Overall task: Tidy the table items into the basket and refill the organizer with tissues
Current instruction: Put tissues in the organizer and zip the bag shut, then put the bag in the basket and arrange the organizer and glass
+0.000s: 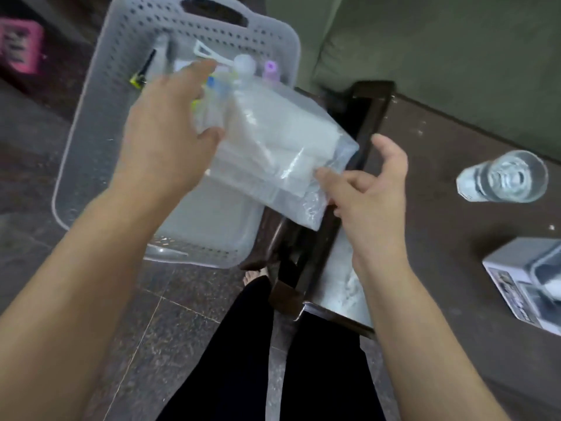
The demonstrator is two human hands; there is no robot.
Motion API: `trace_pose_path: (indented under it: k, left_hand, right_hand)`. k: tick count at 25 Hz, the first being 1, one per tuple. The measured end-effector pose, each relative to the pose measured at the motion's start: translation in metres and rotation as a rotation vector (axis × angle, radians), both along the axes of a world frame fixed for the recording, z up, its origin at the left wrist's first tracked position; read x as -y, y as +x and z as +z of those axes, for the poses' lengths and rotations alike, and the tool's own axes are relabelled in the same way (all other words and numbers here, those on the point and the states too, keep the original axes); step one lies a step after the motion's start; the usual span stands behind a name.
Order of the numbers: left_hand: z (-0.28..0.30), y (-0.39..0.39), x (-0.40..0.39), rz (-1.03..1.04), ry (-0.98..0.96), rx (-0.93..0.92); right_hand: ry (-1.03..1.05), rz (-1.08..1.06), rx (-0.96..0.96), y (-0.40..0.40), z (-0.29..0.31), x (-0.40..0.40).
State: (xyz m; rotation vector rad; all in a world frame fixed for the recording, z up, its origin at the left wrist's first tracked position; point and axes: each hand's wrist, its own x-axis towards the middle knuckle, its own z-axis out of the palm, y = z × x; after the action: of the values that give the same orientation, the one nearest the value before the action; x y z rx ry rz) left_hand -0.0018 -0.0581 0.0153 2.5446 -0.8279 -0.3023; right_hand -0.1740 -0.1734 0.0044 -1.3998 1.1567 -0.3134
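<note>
My left hand (pixel 164 129) grips the upper end of a clear plastic pack of white tissues (pixel 273 153), thumb curled over its near face, holding it in the air above the pale grey perforated plastic basket (pixel 91 123) on the floor. My right hand (pixel 364 192) pinches the pack's lower corner between thumb and forefinger, the other fingers loosely spread. The pack tilts, its low end over the dark brown tabletop (pixel 440 208) edge. Inside the basket lie small bottles, one with a purple cap (pixel 270 68), blurred. On the tabletop, well apart from the pack, lies a clear drinking glass (pixel 504 177), and near it stands a white box-shaped organizer (pixel 525 278).
</note>
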Motion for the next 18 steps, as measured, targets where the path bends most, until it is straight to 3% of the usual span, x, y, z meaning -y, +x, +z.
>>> trace_pose_path:
  k: [3,5,7,9,11,13,15,18]
  left_hand:
    - [-0.022,0.034,-0.044,0.070,0.086,0.021]
    - [-0.042,0.043,-0.066,0.146,0.129,-0.011]
    - [-0.059,0.046,-0.077,0.212,0.177,-0.111]
    - [-0.075,0.045,-0.084,0.261,0.236,-0.204]
    - [-0.082,0.041,-0.084,0.246,0.244,-0.143]
    - [-0.079,0.033,-0.078,0.150,0.220,-0.003]
    - [-0.078,0.020,-0.069,0.025,0.227,0.033]
    - [-0.086,-0.001,-0.061,-0.036,0.376,-0.151]
  right_hand:
    - [-0.547,0.453,-0.363,0.046,-0.002,-0.026]
    - [-0.943,0.555,-0.553,0.072,-0.017,-0.049]
    - [-1.122,0.613,-0.626,0.094,-0.029,-0.065]
    - [-1.095,0.820,-0.695,0.104,-0.040,-0.070]
    - [-1.007,0.959,-0.699,0.108,-0.045,-0.072]
    - [-1.177,0.853,-0.663,0.111,-0.047,-0.073]
    - [-1.244,0.904,-0.613,0.111,-0.051,-0.080]
    - [-0.999,1.207,-0.672,0.103,-0.064,-0.092]
